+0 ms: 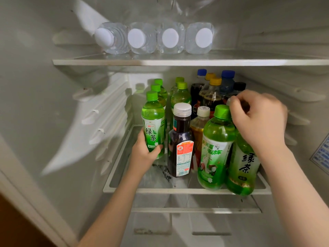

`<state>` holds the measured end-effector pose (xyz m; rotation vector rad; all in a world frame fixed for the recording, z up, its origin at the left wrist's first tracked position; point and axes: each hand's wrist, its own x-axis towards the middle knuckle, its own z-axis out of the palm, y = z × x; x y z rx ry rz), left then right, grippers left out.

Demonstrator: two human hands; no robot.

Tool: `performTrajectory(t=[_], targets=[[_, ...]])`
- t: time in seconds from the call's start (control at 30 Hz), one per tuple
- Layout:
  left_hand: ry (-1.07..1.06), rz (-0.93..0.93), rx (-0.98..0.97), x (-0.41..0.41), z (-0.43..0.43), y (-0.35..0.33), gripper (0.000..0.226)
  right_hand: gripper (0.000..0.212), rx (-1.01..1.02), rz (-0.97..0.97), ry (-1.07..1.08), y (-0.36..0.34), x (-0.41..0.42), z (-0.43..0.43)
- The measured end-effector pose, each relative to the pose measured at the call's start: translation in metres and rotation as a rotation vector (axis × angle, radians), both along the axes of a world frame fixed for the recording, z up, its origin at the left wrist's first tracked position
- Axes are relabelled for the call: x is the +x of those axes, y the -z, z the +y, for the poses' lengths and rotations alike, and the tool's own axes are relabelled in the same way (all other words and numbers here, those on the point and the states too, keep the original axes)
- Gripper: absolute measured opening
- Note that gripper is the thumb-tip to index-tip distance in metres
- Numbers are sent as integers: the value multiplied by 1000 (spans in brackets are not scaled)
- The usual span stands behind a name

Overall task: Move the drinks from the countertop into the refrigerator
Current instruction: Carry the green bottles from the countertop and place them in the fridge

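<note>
Two hands grip drinks on the glass shelf [178, 190]. The left hand [144, 154] wraps the left tea bottle [153, 120] low down, centre frame. The right hand [261, 118] has its fingers curled over the top of the right tea bottle [243, 168], lower right.

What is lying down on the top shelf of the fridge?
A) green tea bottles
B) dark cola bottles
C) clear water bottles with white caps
C: four clear water bottles lie on their sides in a row on the top shelf, with their white caps facing out.
</note>
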<state>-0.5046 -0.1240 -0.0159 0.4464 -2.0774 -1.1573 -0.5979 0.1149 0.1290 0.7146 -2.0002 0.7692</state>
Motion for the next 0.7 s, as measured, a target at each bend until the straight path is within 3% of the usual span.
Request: performTrajectory(t=[0.7], targets=[[131, 4, 114, -12, -9, 5, 70, 28, 25, -2, -3, 1, 1, 0]])
